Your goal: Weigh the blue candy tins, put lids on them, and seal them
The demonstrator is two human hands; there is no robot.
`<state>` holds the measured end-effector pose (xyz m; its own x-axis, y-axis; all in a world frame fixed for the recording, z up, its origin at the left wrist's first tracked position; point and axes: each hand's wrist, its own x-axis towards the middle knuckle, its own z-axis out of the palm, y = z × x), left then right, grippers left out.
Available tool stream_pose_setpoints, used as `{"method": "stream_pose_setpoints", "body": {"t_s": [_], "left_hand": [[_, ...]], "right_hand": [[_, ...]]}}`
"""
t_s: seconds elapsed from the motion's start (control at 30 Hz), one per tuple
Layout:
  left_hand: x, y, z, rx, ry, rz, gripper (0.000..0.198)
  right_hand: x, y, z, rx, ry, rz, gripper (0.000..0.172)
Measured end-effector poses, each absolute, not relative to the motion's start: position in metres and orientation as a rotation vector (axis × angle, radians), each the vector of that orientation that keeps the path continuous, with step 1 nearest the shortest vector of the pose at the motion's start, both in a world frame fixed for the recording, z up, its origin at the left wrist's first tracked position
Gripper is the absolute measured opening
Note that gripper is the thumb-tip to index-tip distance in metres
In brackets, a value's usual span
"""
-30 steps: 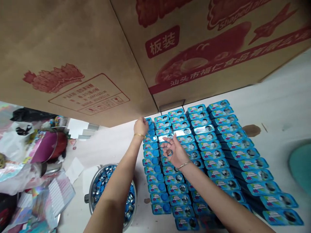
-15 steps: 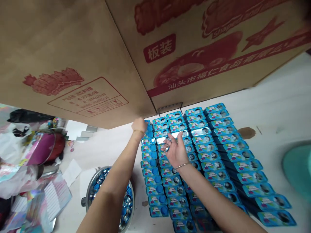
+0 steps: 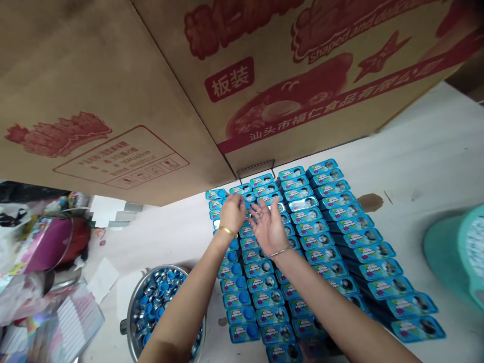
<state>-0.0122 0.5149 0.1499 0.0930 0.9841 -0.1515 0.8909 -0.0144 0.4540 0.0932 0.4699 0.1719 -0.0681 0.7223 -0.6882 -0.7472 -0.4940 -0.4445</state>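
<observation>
My left hand (image 3: 233,213) is closed, fingertips pinched together over the tops of the tins, close to the fingers of my right hand. What it grips, if anything, cannot be made out; a bit of blue shows by the fingertips. My right hand (image 3: 269,229) is palm up with its fingers spread, above the middle columns. Below both hands stand several columns of blue printed tins (image 3: 318,241). Round blue caps (image 3: 244,298) sit on tins in the leftmost column; dark round spots show on the others.
A metal pot (image 3: 132,322) full of small blue and silver caps (image 3: 161,297) stands at lower left. Large cardboard boxes (image 3: 181,151) rise behind the tins. A teal bucket (image 3: 446,247) is at right. Bags and printed sheets (image 3: 77,315) lie at far left.
My left hand has moved right from the far end of the leftmost column towards my right hand. A blue cap shows on the far tin it uncovered. The view has shifted slightly.
</observation>
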Motion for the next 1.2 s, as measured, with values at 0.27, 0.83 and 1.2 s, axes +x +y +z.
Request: {"method": "stream_pose_setpoints", "body": {"t_s": [0.27,0.83,1.2], "left_hand": [[0.000,0.598,0.138,1.753,2.055,-0.285,0.023],[-0.107,0.378,0.184,1.317,2.069,0.908,0.027],[-0.200,0.072,0.183,0.391,2.419,0.997,0.049]], "right_hand": [[0.115,0.457,0.145,-1.266,-0.328,1.652,0.066],[0.035,0.337,0.172,-1.082,-1.586,1.631,0.027],[-0.160,0.270,0.103,-0.744,-2.939,0.930,0.082]]}}
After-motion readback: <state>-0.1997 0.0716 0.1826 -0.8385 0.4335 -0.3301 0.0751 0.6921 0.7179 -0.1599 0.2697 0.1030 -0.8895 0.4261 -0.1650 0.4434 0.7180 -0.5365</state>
